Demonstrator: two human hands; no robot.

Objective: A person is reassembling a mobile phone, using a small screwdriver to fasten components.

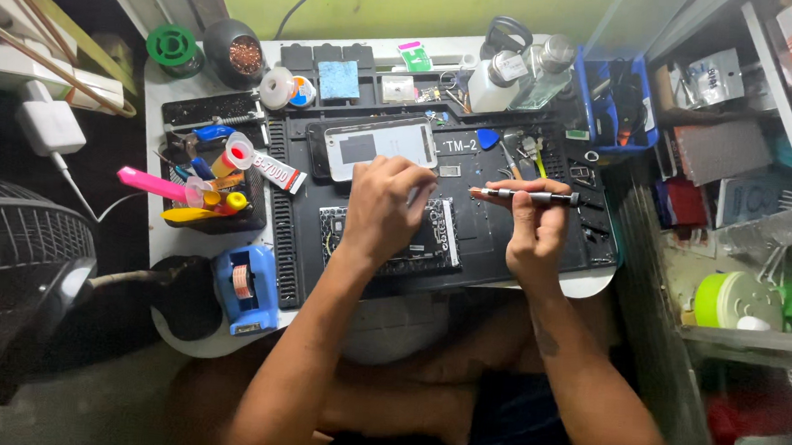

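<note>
My left hand [383, 205] rests with curled fingers on an opened phone body [431, 243] lying on a black work mat [496, 238]; whether the fingertips pinch anything small is hidden. My right hand [535, 224] holds a slim grey screwdriver [526, 196] level, its orange tip pointing left toward my left hand. A detached phone screen [381, 145] lies face up just beyond the left hand.
A tool holder with pens and a glue tube [280, 173] stands at the left, a blue tape dispenser [245, 287] near the front. Bottles [496, 80], a blue bin [616, 103] and cluttered shelves [748, 162] are right. A fan [9, 254] sits far left.
</note>
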